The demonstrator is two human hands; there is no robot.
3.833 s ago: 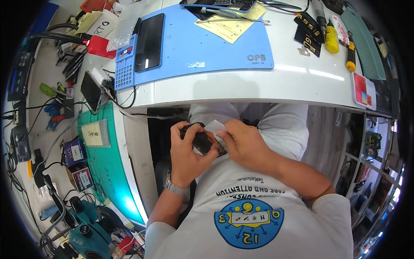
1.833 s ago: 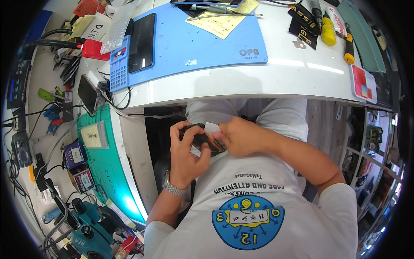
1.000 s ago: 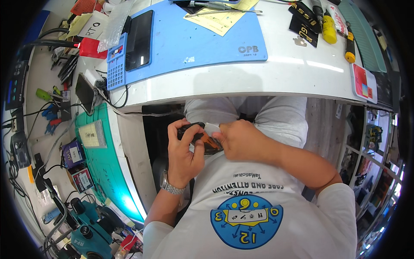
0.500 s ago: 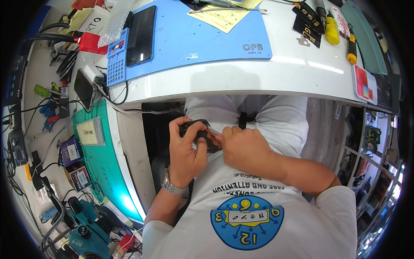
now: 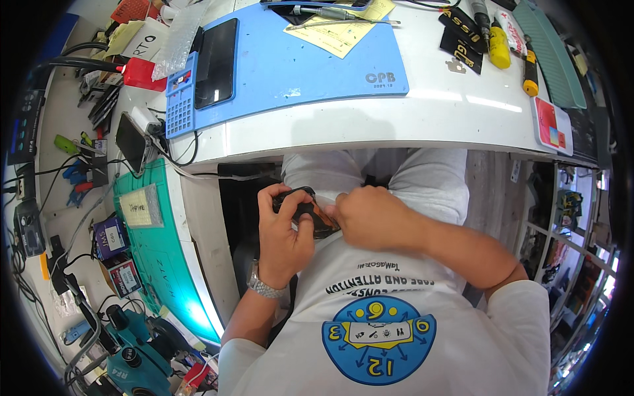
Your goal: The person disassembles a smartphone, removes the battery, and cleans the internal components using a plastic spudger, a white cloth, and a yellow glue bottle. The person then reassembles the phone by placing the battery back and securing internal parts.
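Note:
My left hand, with a metal watch on its wrist, grips a dark, flat, phone-like device in front of my lap. Its fingers curl over the top edge and the thumb presses on its face. An orange patch shows on that face. My right hand is closed in a pinch at the device's right edge. A pale, thin sliver shows beside its fingertips, but what they hold is hidden by the hand.
On the white bench ahead, a blue work mat bears a black phone and a yellow paper. A yellow bottle stands at right. To my left are a green mat and a teal microscope.
My right hand has shifted slightly up and right, and its knuckles have turned. The left hand keeps its hold on the device. The whole view has moved slightly.

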